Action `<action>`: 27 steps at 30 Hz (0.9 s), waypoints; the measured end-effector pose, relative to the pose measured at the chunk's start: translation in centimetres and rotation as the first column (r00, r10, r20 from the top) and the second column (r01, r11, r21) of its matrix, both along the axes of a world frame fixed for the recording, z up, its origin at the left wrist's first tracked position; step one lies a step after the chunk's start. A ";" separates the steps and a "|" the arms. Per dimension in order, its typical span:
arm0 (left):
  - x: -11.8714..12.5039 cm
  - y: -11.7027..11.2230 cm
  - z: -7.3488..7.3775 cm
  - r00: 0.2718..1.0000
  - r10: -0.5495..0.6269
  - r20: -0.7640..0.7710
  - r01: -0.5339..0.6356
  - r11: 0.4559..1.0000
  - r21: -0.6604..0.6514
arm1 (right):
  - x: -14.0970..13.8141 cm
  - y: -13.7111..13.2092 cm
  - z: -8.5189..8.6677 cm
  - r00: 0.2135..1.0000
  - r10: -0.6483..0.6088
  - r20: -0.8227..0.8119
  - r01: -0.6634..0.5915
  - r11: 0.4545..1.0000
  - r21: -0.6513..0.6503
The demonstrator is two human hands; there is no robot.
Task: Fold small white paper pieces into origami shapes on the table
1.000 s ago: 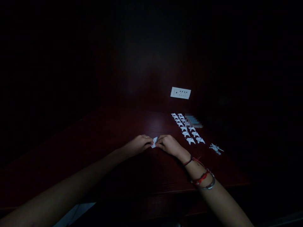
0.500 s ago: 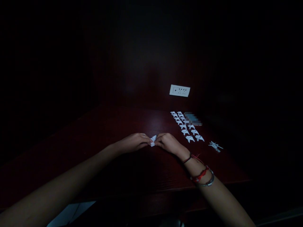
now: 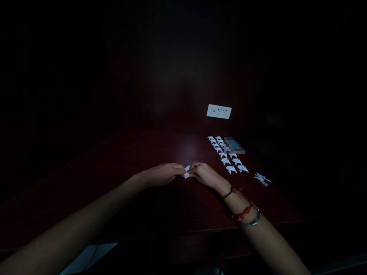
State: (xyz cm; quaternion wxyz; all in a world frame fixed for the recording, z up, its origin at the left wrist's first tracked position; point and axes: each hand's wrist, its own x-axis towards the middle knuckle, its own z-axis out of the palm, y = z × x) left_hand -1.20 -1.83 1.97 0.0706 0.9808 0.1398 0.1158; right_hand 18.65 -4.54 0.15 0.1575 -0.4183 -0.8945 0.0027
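Observation:
A small white folded paper piece [image 3: 187,171] is pinched between my left hand [image 3: 164,174] and my right hand [image 3: 205,175], low over a dark red wooden table [image 3: 120,168]. Both hands have their fingers closed on the paper from either side. My right wrist wears red thread bands and a metal bangle [image 3: 246,215]. Two rows of several finished white folded pieces [image 3: 228,154] lie on the table to the right of my right hand.
A small loose cluster of white paper bits [image 3: 261,178] lies further right. A blurred flat object [image 3: 234,146] rests beside the rows. A white wall socket plate [image 3: 218,111] sits on the dark back wall. The room is very dark.
The hands stay on the paper piece and shift only slightly; the paper looks a little more covered by the fingertips than before.

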 end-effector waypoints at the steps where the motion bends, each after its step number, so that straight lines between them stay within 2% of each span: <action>1: 0.1 -0.1 0.1 1.000 -0.006 0.000 0.006 1.000 -0.002 | -0.1 -0.1 0.1 1.000 -0.011 0.027 0.011 1.000 0.002; 7: 0.2 -0.4 0.4 0.998 0.052 -0.033 -0.051 0.998 0.031 | -0.7 -0.7 0.9 0.981 -0.085 0.174 0.077 0.996 0.051; 12: -0.3 -0.6 0.4 0.986 0.138 -0.089 -0.130 0.987 0.095 | -0.9 -1.0 1.1 0.981 -0.070 0.181 0.058 0.996 0.069; 27: -0.8 -0.9 1.2 0.991 0.095 -0.090 -0.091 0.995 0.052 | -0.7 -1.1 1.1 0.987 -0.045 0.151 0.030 0.995 0.099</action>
